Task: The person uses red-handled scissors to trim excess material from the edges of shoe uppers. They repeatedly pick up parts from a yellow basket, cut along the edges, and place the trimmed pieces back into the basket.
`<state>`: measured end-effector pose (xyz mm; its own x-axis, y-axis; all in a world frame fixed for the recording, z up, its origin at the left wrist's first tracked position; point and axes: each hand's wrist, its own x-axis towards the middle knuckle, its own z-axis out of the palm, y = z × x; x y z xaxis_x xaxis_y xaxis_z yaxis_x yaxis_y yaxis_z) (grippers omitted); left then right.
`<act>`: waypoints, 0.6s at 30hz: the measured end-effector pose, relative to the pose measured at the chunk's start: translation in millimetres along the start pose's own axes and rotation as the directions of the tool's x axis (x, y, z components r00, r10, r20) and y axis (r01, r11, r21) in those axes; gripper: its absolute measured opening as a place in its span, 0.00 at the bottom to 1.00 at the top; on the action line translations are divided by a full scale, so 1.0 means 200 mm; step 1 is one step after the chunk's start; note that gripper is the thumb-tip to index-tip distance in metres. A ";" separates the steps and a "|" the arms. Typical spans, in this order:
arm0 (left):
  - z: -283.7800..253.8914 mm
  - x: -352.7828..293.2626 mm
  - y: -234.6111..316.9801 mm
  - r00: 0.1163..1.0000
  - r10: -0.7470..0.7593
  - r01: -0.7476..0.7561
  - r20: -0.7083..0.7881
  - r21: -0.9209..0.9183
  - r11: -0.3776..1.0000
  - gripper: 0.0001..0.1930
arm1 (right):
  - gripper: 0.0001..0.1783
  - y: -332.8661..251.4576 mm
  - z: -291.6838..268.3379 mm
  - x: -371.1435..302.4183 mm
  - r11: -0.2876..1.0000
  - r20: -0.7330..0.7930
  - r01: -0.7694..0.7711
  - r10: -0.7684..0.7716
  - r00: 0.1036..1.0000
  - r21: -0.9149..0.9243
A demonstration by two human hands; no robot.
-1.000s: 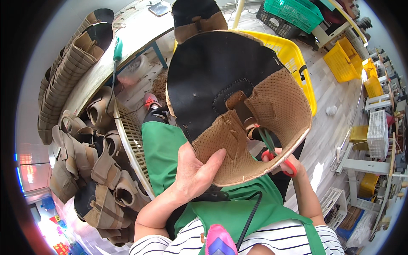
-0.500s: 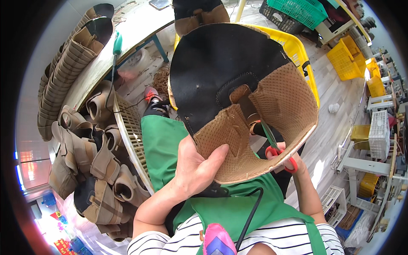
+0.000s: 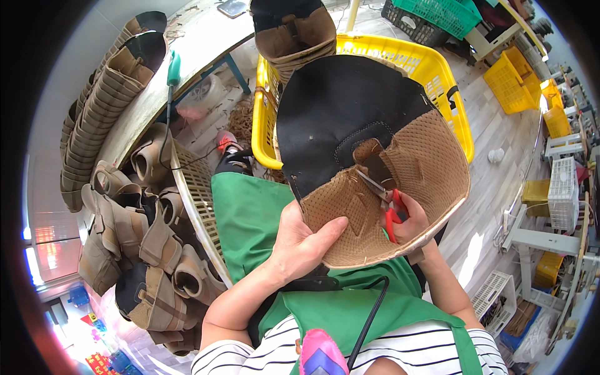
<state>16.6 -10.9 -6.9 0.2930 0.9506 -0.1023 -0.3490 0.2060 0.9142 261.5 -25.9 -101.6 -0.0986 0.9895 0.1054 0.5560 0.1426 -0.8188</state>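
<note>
In front of me is a boot upper (image 3: pixel 350 109), black at its far end and tan with a perforated texture toward me. My left hand (image 3: pixel 303 244) grips its near left edge, thumb on the inside face and fingers hidden underneath. A pair of scissors (image 3: pixel 394 215) with red handles is in my right hand (image 3: pixel 411 222), inside the tan hollow. The metal blades point up and left, their tips by the lining edge near a raised tab (image 3: pixel 369 153). Whether the blades have thread or material between them I cannot make out.
Behind the upper stands a yellow basket (image 3: pixel 459 125), with a stack of similar uppers (image 3: pixel 297 37) at its far left. A cream crate (image 3: pixel 194 194) and a pile of tan uppers (image 3: pixel 150 237) lie to my left. A green-handled tool (image 3: pixel 174 69) hangs beside the table (image 3: pixel 206 37).
The scissors have come up into the hollow and toward the tab, with my right hand now inside the upper. The upper has shifted slightly right and down, still in my left hand.
</note>
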 end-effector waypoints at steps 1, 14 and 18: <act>0.00 0.01 0.00 1.000 -0.011 0.011 0.011 0.008 1.000 0.18 | 0.23 0.09 0.04 -0.02 1.000 -0.047 -0.001 0.002 0.999 0.014; 0.01 0.02 -0.02 0.999 0.024 -0.018 -0.031 0.169 0.985 0.16 | 0.29 -0.11 -0.01 0.02 0.976 -0.070 0.151 -0.163 0.984 -0.159; 0.02 0.02 -0.01 0.999 0.020 -0.015 -0.047 0.106 0.994 0.15 | 0.20 -0.11 -0.03 0.01 0.996 0.008 0.069 -0.069 0.998 -0.061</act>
<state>21.6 -8.6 -7.1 0.2435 0.9644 -0.1028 -0.2571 0.1664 0.9519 253.8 -27.4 -80.8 -0.1435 0.9772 0.1566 0.5972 0.2117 -0.7737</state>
